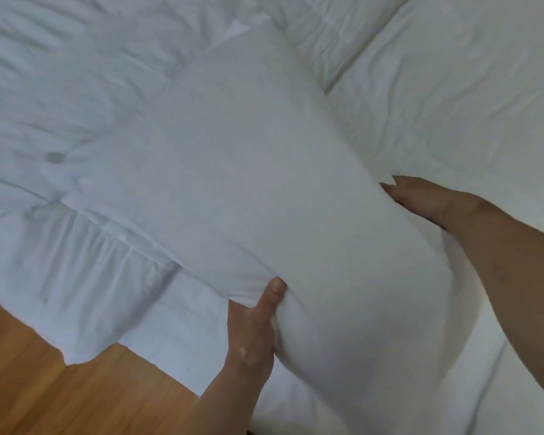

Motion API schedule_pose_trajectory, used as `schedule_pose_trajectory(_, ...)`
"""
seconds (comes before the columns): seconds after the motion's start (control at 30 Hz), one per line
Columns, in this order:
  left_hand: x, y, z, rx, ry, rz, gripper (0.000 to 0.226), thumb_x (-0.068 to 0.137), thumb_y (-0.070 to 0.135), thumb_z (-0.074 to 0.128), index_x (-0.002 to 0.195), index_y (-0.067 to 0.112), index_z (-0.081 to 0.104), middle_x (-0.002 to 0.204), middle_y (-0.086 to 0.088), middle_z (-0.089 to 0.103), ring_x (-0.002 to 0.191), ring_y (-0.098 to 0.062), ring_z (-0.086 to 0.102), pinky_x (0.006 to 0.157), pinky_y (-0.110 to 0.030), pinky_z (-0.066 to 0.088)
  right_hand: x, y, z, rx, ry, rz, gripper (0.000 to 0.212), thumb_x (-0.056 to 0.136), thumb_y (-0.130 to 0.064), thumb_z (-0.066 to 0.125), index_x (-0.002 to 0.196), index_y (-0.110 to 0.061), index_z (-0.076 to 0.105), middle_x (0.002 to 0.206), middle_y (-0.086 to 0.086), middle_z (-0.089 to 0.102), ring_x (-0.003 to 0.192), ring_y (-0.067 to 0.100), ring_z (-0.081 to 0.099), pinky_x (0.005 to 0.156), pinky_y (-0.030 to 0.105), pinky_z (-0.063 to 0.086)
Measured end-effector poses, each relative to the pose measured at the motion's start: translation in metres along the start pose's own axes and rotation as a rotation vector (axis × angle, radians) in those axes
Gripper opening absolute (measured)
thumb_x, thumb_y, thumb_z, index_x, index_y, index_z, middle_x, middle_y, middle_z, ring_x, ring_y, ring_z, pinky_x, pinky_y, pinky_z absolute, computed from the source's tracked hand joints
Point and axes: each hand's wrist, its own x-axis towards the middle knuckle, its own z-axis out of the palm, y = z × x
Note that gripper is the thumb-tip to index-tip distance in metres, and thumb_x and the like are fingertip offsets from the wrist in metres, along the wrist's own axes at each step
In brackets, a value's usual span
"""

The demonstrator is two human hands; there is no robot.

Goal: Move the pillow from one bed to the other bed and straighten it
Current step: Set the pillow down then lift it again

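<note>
I have the white pillow (pixel 264 199) gripped in both hands: left hand (pixel 252 328) clutching its near edge, right hand (pixel 421 199) pressed against its side. It hangs over the bed's (pixel 453 89) rumpled duvet (pixel 60 105).

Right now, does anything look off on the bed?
The duvet is rumpled and carries a small grey mark on its left part. The pillow, gripped by the left hand and right hand, lies diagonally, not squared.

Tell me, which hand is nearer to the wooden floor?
The left. The left hand grips the pillow's near corner right above the wooden floor. The right hand presses the pillow's far side, over the bed.
</note>
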Motion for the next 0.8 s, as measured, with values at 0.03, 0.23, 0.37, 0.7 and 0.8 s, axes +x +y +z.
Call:
schedule_pose_trajectory(0.03,-0.008,0.004,-0.003,0.017,-0.008,0.011,0.076,0.058,0.041,0.086,0.129,0.020,0.069,0.122,-0.002,0.079,0.117,-0.026,0.073,0.109,-0.055,0.049,-0.013,0.006,0.000,0.047,0.004,0.004,0.086,0.032,-0.091,0.074,0.101,-0.039,0.075,0.095,-0.020,0.080,0.082,-0.003,0.075,0.078,0.026,0.051)
schedule_pose_trajectory(0.23,-0.061,0.049,-0.021,0.129,-0.069,0.142,0.081,0.055,0.049,0.086,0.131,0.028,0.066,0.118,0.004,0.080,0.110,-0.023,0.076,0.094,-0.047,0.059,-0.111,0.035,0.013,0.366,0.019,0.030,0.121,0.015,-0.084,0.084,0.116,-0.019,0.071,0.097,-0.003,0.083,0.084,0.015,0.080,0.076,0.035,0.057)
schedule_pose_trajectory(0.37,-0.102,0.089,-0.037,0.241,-0.119,0.258,0.069,0.061,0.047,0.093,0.123,0.033,0.066,0.106,0.014,0.082,0.095,-0.011,0.079,0.079,-0.032,0.060,-0.184,0.033,0.044,0.510,0.015,-0.096,0.117,0.013,-0.079,0.088,0.110,-0.016,0.073,0.094,0.004,0.083,0.077,0.018,0.081,0.057,0.026,0.061)
schedule_pose_trajectory(0.7,-0.242,0.172,-0.103,0.447,-0.142,0.443,0.086,0.056,0.053,0.094,0.132,0.024,0.066,0.111,0.006,0.082,0.100,-0.019,0.079,0.090,-0.041,0.060,-0.320,-0.022,0.133,0.613,0.049,-0.376,0.082,0.044,-0.058,0.094,0.117,-0.025,0.072,0.103,-0.003,0.083,0.090,0.015,0.080,0.078,0.036,0.057)
schedule_pose_trajectory(0.8,-0.278,0.192,-0.140,0.450,-0.102,0.462,0.088,0.056,0.052,0.091,0.135,0.023,0.065,0.117,0.001,0.081,0.109,-0.027,0.076,0.103,-0.052,0.055,-0.349,-0.045,0.165,0.616,0.022,-0.404,0.043,0.068,-0.034,0.085,0.109,-0.027,0.073,0.094,-0.008,0.083,0.082,0.010,0.080,0.075,0.032,0.057)
